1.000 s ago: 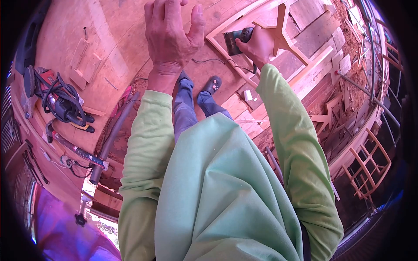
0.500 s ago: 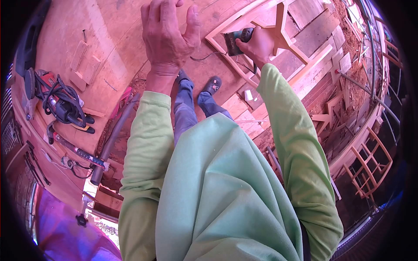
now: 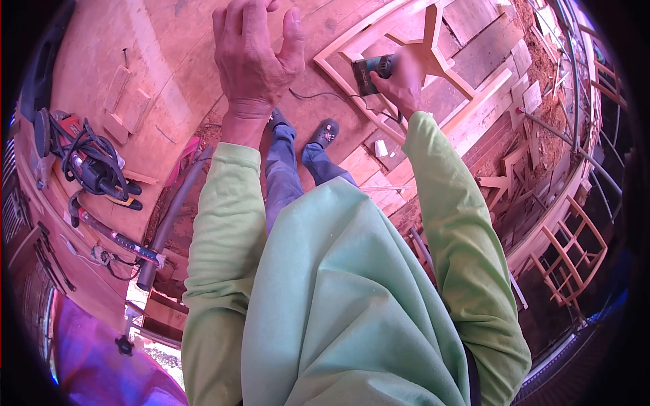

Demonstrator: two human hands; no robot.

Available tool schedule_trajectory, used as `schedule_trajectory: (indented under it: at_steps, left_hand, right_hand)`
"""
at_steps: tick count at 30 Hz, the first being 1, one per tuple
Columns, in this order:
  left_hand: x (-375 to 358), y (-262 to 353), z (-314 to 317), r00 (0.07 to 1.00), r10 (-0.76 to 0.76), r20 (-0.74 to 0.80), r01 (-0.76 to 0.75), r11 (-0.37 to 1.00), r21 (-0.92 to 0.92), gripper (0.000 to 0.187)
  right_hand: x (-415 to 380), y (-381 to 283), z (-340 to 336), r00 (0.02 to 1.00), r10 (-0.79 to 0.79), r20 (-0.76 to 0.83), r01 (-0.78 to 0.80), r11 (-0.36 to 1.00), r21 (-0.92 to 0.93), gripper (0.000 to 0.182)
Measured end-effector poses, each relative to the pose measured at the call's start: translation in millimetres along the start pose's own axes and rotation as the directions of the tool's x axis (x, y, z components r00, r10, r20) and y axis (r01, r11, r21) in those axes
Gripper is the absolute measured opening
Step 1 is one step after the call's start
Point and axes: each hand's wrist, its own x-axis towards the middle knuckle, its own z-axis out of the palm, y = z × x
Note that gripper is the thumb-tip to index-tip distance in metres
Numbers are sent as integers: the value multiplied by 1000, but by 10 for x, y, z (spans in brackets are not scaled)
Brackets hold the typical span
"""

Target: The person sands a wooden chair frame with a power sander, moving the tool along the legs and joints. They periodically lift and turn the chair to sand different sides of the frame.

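Observation:
My right hand (image 3: 407, 84) is wrapped round a teal and black power sander (image 3: 367, 74). The sander lies against a pale wooden frame (image 3: 335, 73) with curved, crossing slats (image 3: 430, 47), and its cord trails off to the left. Near the top edge of the view is my left hand (image 3: 252, 64), its thumb held apart and its fingers bent forward. The fingertips are partly cut off by the view's edge, and nothing shows in that hand.
At left lie a red and black power tool with a coiled cord (image 3: 84, 159), a hammer (image 3: 112, 230) and wood offcuts (image 3: 128, 111) on a wooden surface. Scrap pieces and sawdust (image 3: 518, 169) cover the right side, near another lattice frame (image 3: 572, 254). My shoes (image 3: 325, 133) show below.
My right hand and the sander have shifted slightly downward and to the right along the frame. My left hand has moved a little left. The whole view has shifted slightly.

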Motion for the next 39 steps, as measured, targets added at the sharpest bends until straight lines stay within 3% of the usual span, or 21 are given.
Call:
schedule_trajectory:
  at_steps: [9,17,23,27,32,36,39]
  left_hand:
    - [12,30,10,1000,11,28,-11,1000,13,29]
    - [-61,-7,39,998,-21,62,13,992,129,27]
    - [-87,2,46,996,-42,80,32,992,119,27]
    - [-107,-39,57,997,-25,70,16,991,132,28]
    - [-80,-7,43,997,-52,54,46,993,107,29]
    - [-47,-5,23,998,-44,38,39,990,132,27]
    - [11,39,2,999,-19,42,16,996,83,31]
  right_hand:
    - [329,-15,-13,993,-59,102,58,998,15,67]
    - [516,265,-68,980,-72,188,68,997,24,70]
    - [636,610,-69,951,-31,307,-6,993,120,70]
    - [575,611,-47,959,-32,282,0,994,110,68]
    - [281,558,-17,978,-194,76,195,981,-17,62]
    - [55,453,-113,984,-169,65,164,984,71,58]
    - [22,328,-103,984,-168,61,166,986,28,59]
